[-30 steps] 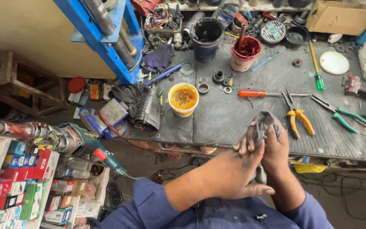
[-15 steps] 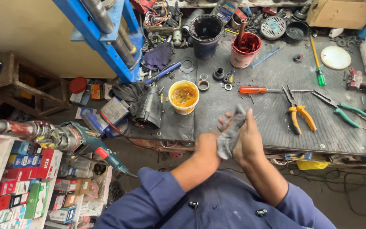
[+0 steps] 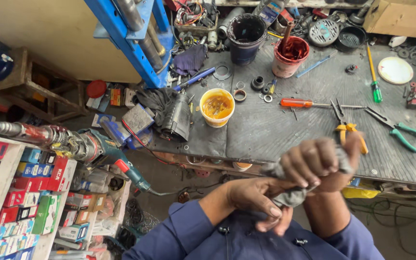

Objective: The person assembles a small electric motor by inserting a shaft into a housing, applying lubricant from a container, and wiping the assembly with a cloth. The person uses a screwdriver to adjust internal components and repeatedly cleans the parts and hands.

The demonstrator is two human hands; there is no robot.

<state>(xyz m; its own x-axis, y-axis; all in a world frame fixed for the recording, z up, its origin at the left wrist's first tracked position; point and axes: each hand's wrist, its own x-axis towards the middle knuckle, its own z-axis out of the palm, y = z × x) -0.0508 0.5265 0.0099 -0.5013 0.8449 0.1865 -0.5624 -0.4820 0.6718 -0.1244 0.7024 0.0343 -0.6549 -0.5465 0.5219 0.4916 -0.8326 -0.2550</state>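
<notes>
Both hands are clenched on a grey rag bunched between them, just short of the desk edge: the left hand grips its lower end, the right hand wraps the upper end, its length running diagonally up-right

Grey rag mostly hidden inside both hands, right hand covers the yellow pliers handles, cardboard box cut off at top edge.
</notes>
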